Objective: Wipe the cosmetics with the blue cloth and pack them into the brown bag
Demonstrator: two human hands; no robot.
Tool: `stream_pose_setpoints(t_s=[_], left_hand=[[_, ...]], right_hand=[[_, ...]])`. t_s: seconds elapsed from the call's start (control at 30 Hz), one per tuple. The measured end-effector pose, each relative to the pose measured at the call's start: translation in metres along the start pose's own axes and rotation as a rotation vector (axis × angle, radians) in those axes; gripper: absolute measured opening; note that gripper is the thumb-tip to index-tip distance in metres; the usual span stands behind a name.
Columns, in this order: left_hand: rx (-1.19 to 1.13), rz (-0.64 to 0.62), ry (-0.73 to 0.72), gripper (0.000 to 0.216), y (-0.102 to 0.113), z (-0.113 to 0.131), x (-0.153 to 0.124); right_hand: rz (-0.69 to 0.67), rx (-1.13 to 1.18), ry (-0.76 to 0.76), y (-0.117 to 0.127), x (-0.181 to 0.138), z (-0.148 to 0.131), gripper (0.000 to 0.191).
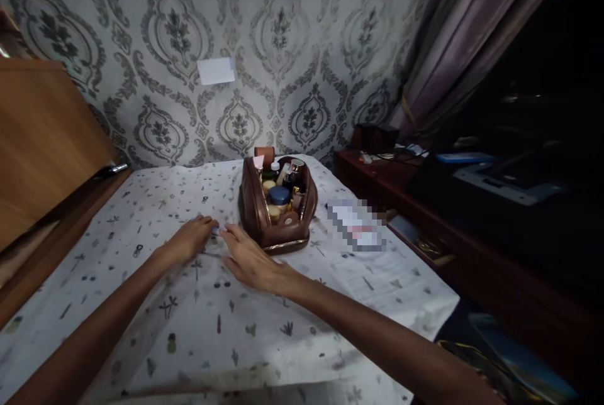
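Note:
My left hand [192, 238] is low over the patterned cloth, its fingers curled together around something too small to make out; a tiny purplish spot shows at the fingertips. My right hand [252, 260] reaches in from the other side, thumb apart from the fingers, its fingertips close to that spot. Just beyond my right hand stands a brown toiletry bag [252, 216], unzipped and wide open. Inside it are a jar with a dark blue lid [279, 195], a white-capped bottle [275, 169], a pink tube [258, 163] and several other small containers.
A white cloth [226, 355] with small plant prints covers the table. A pixelated flat item [357, 226] lies right of the bag. Behind the bag is a brown cylindrical item [265, 154]. A wooden cabinet [42, 141] borders the left; a dark red desk [377, 172] borders the right.

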State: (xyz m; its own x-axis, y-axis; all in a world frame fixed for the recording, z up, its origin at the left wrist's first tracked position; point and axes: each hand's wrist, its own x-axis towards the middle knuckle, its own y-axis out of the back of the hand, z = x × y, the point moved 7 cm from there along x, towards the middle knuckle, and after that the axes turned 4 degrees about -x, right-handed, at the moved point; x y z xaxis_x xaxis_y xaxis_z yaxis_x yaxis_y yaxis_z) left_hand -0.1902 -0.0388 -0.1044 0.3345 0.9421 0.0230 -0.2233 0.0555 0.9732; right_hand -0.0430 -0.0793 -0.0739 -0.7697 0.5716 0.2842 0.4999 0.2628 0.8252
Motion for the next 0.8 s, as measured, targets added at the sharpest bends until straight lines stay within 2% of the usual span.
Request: stream_pose_setpoints(t_s=[0.03, 0.1, 0.23, 0.4, 0.53, 0.63, 0.73, 0.8], left_hand=[[-0.005, 0.013, -0.006, 0.032, 0.002, 0.001, -0.006], [-0.044, 0.041, -0.028, 0.034, 0.005, 0.003, -0.016], [-0.178, 0.121, -0.047, 0.037, 0.007, 0.000, -0.031], [-0.279, 0.250, 0.083, 0.040, 0.004, -0.032, -0.041], [-0.178, 0.349, 0.220, 0.039, 0.003, -0.068, -0.055], [-0.097, 0.353, 0.323, 0.040, 0.002, -0.089, -0.066], [-0.073, 0.344, 0.347, 0.041, 0.003, -0.096, -0.070], [-0.088, 0.381, 0.324, 0.042, 0.005, -0.094, -0.071]], right_hand=[[-0.023, -0.015, -0.093, -0.012, 0.004, 0.008, 0.052], [-0.068, -0.057, -0.210, -0.030, 0.011, 0.020, 0.048], [-0.103, -0.149, -0.236, -0.047, 0.017, 0.024, 0.029], [-0.058, -0.169, -0.261, -0.050, 0.013, 0.027, 0.028], [-0.030, -0.160, -0.226, -0.051, 0.008, 0.027, 0.027], [0.017, -0.130, -0.207, -0.050, 0.004, 0.026, 0.030], [0.065, -0.063, -0.237, -0.049, 0.000, 0.028, 0.033], [0.092, -0.017, -0.266, -0.049, 0.000, 0.032, 0.032]])
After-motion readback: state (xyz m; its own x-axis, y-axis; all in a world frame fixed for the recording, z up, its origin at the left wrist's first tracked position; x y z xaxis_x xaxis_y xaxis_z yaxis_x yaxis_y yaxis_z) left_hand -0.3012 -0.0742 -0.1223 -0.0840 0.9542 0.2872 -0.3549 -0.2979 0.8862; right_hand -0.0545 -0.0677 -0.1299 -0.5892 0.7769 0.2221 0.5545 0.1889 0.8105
